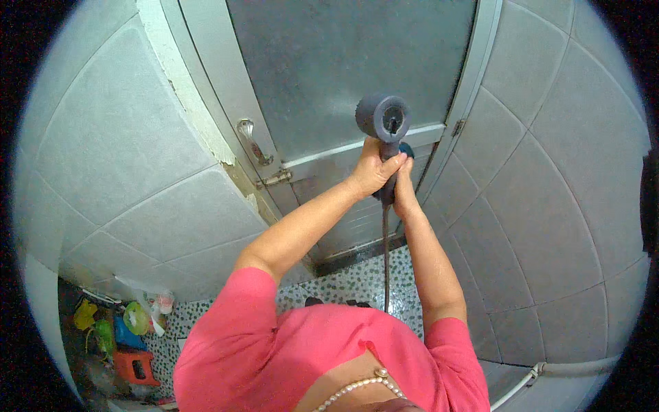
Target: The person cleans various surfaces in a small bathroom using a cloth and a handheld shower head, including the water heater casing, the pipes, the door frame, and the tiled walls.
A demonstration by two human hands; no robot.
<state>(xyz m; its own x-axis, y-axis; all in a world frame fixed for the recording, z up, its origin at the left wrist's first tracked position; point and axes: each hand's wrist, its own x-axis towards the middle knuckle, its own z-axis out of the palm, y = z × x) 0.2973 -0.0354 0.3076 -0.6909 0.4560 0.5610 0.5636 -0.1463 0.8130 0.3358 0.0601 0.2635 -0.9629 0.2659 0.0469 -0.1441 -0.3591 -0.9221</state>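
Observation:
A dark grey hair dryer is held upright before the door, its round hollow head facing up towards me. My left hand wraps around the handle just below the head, thumb across the front. Against the handle's right side lies my right hand, its fingertips close to my left thumb and largely hidden. Behind those fingertips shows part of a dark teal object; what it is, and whether the right hand grips it, is unclear. A cord hangs from the handle's lower end towards the floor.
A closed metal-framed door stands ahead, with a lever handle and a slide bolt. Tiled walls rise at left and right. An orange plastic stool and plastic bags crowd the lower left. A white pipe runs at lower right.

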